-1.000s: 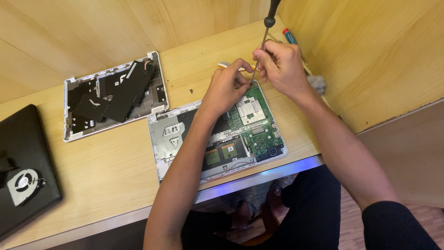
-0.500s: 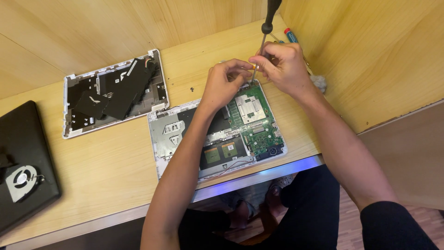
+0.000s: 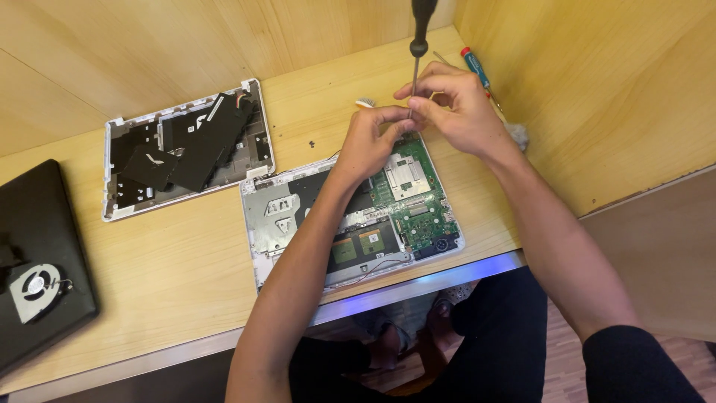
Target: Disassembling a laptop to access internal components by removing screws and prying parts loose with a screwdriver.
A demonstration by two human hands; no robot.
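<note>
Both hands (image 3: pixel 418 127) pinched a screwdriver (image 3: pixel 418 45) over the open laptop (image 3: pixel 350 216).
Each grip closed on the thin stiff shaft; the bare board looked fragile.

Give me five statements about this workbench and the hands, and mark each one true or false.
1. Both hands meet at the shaft of the black-handled screwdriver. True: the left hand and right hand pinch it above the opened laptop base.
2. The screwdriver lies flat on the desk. False: it is held upright.
3. The detached white cover panel lies left of the laptop base. True.
4. The cooling fan sits on the green circuit board. False: it rests on the black laptop at far left.
5. A second screwdriver, red and blue, lies near the wall. True.
</note>
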